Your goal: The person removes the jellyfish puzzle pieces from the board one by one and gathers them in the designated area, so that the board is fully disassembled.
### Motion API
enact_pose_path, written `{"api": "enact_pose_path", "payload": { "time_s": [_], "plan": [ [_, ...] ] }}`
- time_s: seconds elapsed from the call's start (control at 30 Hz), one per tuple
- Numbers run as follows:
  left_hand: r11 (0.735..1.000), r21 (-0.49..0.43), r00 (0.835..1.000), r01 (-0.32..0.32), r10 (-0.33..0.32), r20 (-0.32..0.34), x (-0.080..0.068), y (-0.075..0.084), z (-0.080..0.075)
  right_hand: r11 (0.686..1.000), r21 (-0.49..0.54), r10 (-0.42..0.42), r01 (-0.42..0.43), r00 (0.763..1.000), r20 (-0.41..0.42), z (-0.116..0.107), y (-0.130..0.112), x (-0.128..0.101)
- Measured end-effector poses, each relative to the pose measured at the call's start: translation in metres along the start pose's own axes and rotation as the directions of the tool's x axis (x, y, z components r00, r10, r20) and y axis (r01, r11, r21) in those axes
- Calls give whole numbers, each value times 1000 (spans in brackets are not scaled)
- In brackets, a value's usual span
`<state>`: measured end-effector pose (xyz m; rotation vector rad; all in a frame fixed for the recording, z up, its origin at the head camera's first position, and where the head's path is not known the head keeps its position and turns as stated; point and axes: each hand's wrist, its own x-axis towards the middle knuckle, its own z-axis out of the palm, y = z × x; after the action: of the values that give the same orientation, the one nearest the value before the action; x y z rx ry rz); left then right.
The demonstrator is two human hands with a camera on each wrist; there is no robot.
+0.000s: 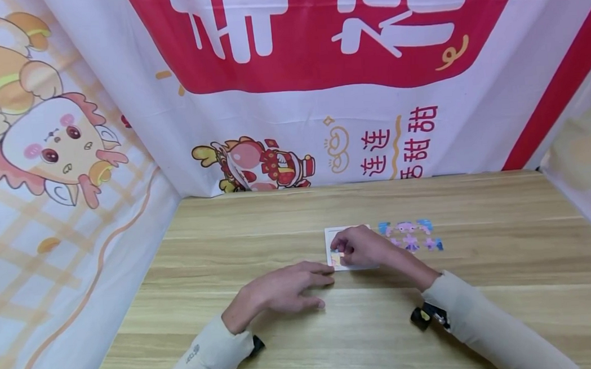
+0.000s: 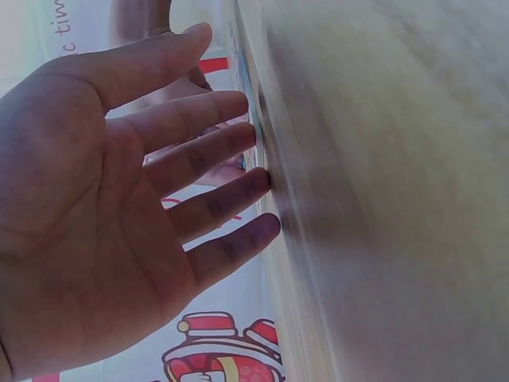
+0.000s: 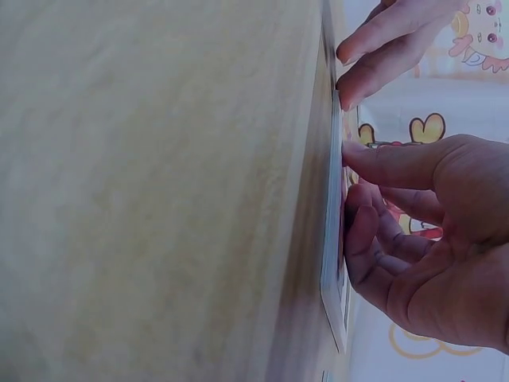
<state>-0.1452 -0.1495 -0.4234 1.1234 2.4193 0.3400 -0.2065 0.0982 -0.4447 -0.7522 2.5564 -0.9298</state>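
Observation:
A small white puzzle tray [image 1: 329, 240] lies on the table, partly hidden under my right hand [image 1: 364, 246]. That hand's thumb and curled fingers pinch at a puzzle piece [image 1: 337, 259] with yellow and pink colours, in the tray's near left part. Seen from the right wrist, the thumb [image 3: 398, 165] and bent fingers sit low against the edge-on tray [image 3: 332, 239]; the piece itself is mostly hidden there. My left hand [image 1: 289, 288] has its fingers spread and extended, holding nothing. One of its fingertips is at the tray's near left corner.
Right of the tray, several loose puzzle pieces [image 1: 409, 241] in pink, purple and blue lie on the wooden table [image 1: 237, 233]. A printed cloth [image 1: 250, 114] hangs along the table's back edge, and another patterned cloth [image 1: 75, 232] hangs at the left.

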Motion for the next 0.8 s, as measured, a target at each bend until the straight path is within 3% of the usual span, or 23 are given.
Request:
{"api": "enact_pose_path", "payload": {
  "time_s": [0.33, 0.63, 0.8],
  "plan": [
    [1000, -5, 1000, 8, -8, 3, 0, 2, 0, 998, 65, -17, 17, 1000, -1, -5, 2, -2],
    [1000, -2, 1000, 13, -13, 6, 0, 0, 0, 978, 209, -6, 2, 1000, 16, -21, 7, -10],
    [1000, -7, 1000, 14, -14, 8, 0, 0, 0, 981, 192, 9, -12, 1000, 21, -29, 16, -19]
  ]
}}
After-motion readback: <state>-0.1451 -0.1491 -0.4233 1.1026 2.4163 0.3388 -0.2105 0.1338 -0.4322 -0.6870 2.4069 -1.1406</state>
